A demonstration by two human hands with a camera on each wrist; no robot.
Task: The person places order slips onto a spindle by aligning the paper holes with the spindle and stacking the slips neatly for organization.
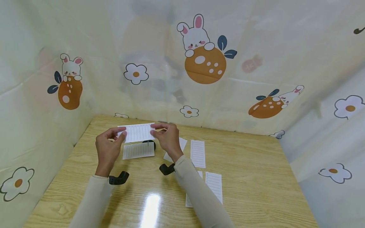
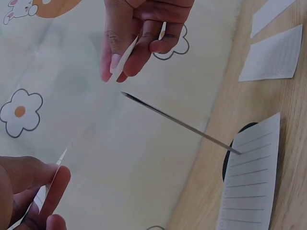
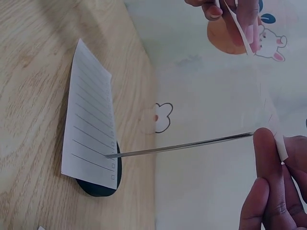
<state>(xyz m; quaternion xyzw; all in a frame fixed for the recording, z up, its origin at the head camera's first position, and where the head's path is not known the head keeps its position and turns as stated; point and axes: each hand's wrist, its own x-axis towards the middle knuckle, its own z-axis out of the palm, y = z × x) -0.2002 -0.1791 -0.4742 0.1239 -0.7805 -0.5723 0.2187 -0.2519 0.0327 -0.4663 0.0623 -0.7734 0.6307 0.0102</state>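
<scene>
A white lined paper slip is stretched between my two hands above the table. My left hand pinches its left end between thumb and fingers, and my right hand pinches the right end. Below it, a second lined slip is pierced by the upright metal rod of a paper spike and lies low over its black base. In the right wrist view, the rod's tip comes up close to my right fingers. Whether the tip touches the held slip I cannot tell.
To the right lie several more lined slips, among them one near the back and one nearer me; my right forearm partly covers others. A printed curtain hangs behind the wooden table.
</scene>
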